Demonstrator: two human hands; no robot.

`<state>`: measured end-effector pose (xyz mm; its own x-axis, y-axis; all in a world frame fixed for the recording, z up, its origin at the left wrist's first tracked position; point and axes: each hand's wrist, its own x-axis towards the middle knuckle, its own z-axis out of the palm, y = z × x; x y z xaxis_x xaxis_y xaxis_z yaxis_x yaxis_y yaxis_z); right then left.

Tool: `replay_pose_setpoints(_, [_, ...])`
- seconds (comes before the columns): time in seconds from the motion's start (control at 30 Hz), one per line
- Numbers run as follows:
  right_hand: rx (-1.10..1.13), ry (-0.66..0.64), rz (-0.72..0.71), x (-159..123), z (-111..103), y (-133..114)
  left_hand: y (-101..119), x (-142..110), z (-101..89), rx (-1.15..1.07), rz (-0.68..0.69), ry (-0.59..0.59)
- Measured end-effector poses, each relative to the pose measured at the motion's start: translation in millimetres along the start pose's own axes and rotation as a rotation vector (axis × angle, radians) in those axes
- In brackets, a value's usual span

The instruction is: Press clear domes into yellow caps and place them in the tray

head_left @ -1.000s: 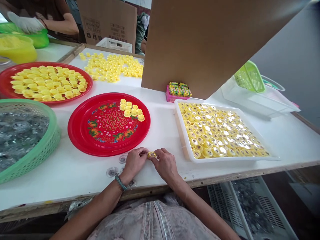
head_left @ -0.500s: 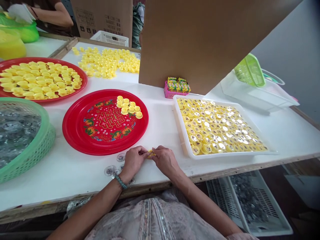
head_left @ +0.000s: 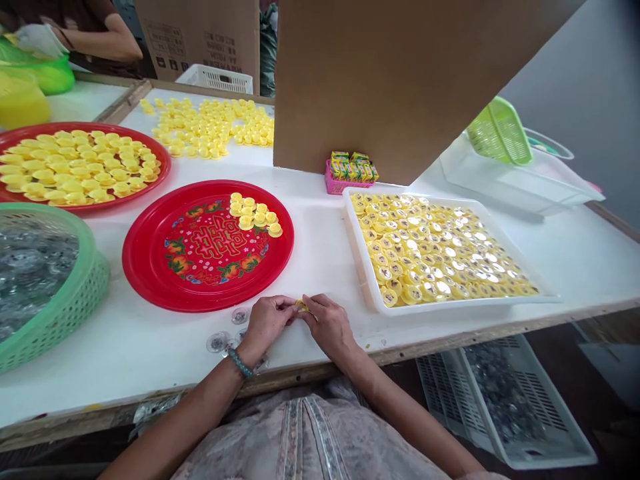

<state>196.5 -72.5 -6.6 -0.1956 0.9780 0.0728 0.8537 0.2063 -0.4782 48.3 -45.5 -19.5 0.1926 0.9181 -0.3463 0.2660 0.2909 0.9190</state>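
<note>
Between my fingertips, just above the white table, is a small round yellow plastic piece (head_left: 301, 306), mostly covered by the fingers. My left hand (head_left: 269, 325) pinches it from the left, and my right hand (head_left: 329, 323) grips it from the right. Several clear round plastic discs (head_left: 218, 342) lie on the table by my left wrist, some partly hidden under it. Beyond my hands, a red tray (head_left: 150, 280) with a printed pattern bears a small cluster of yellow pieces (head_left: 255, 215). To the right, a white tray (head_left: 367, 283) is filled with yellow pieces with shiny tops (head_left: 440, 250).
At the left stand a green basket (head_left: 93, 287) of clear parts and another red tray (head_left: 165, 157) of yellow pieces. A cardboard panel (head_left: 390, 87) rises behind a pink basket (head_left: 340, 187) of small packets. A gloved co-worker's hand (head_left: 43, 41) shows at upper left.
The camera view has shifted slightly. My hands stay together on the yellow piece, with only small finger movement; the trays and baskets keep their places.
</note>
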Motion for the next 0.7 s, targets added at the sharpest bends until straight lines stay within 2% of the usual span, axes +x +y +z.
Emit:
replay_pose_setpoints(0.1, [-0.085, -0.102, -0.014, 9, -11, -2, 4, 1, -1.0, -0.060, -0.031, -0.020])
replay_pose_setpoints(0.23, [-0.177, -0.227, -0.049, 25, -22, -4, 8, 6, -2.5, -0.179, -0.155, -0.058])
replay_pose_setpoints(0.33, [-0.158, -0.255, -0.063, 30, -23, -3, 7, 8, -3.6, -0.215, -0.177, -0.073])
replay_pose_setpoints(0.4, [-0.063, -0.203, -0.063, 24, -19, 0, 5, 7, -4.0, -0.195, -0.137, -0.061])
replay_pose_setpoints(0.53, [0.142, 0.013, -0.013, 1, -5, 6, -1, 3, -3.9, -0.082, -0.034, -0.068])
replay_pose_setpoints(0.7, [0.161, 0.157, -0.047, -16, 9, 8, -1, 2, -3.7, 0.083, 0.017, -0.076])
